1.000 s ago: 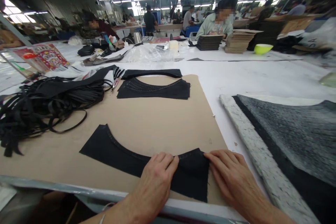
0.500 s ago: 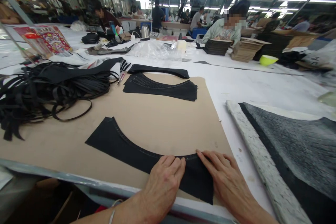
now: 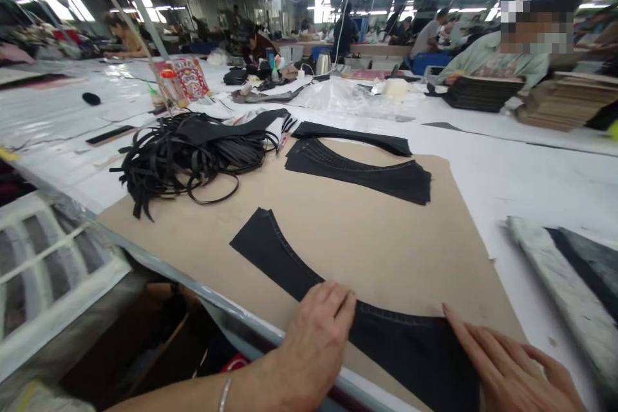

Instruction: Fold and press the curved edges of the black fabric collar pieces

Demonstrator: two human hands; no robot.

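Note:
A curved black fabric piece (image 3: 400,347) lies flat on the brown board, with a row of stitch-like marks along its concave edge. My left hand (image 3: 321,328) rests on the middle of that edge, fingers bent and pressed together on the fabric. At the right end of the piece, my right hand (image 3: 512,360) lies with its fingers stretched out and its index fingertip at the corner. Farther back lies an overlapping stack of similar black pieces (image 3: 357,177), with another narrow black piece (image 3: 352,136) behind it.
A tangled heap of black strips (image 3: 193,154) lies left on the brown board (image 3: 386,244). A pale slab (image 3: 555,277) bearing dark material is at the right. The table's front edge (image 3: 207,299) runs below my left arm. Across the table, a person (image 3: 502,58) sits behind dark stacks (image 3: 483,91).
The view has turned left, so the scene appears farther right. My left hand has slid left along the curved edge, away from my right hand, which stays at the right end.

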